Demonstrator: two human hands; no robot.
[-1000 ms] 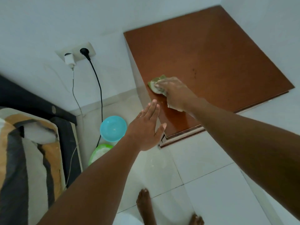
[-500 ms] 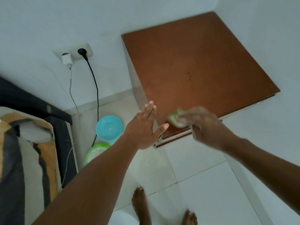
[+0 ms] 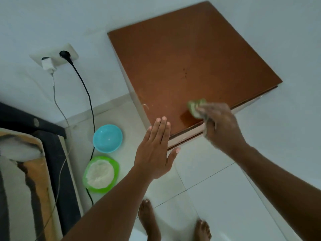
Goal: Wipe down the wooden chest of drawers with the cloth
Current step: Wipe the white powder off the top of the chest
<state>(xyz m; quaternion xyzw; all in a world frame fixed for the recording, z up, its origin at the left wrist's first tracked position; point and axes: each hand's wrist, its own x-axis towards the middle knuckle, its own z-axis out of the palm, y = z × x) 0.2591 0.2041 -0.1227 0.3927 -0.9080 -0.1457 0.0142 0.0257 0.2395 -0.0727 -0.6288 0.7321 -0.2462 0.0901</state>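
The wooden chest of drawers (image 3: 187, 54) stands in the room's corner, and I look down on its reddish-brown top. My right hand (image 3: 220, 126) grips a pale green cloth (image 3: 195, 107) and presses it on the top near the front edge; the hand is blurred by motion. A darker wet patch shows just left of the cloth. My left hand (image 3: 154, 150) hovers flat with fingers together and thumb out, beside the chest's front left corner, holding nothing.
On the white tile floor left of the chest sit a blue bowl (image 3: 107, 138) and a green bowl (image 3: 100, 174) with white contents. A wall socket (image 3: 53, 57) holds a charger and a black cable. A mattress (image 3: 20, 180) lies at far left. My bare feet (image 3: 149, 220) are below.
My right hand has swept the cloth from the top's left side down to the front edge, then a little back up and to the right. The left hand has stayed hovering.
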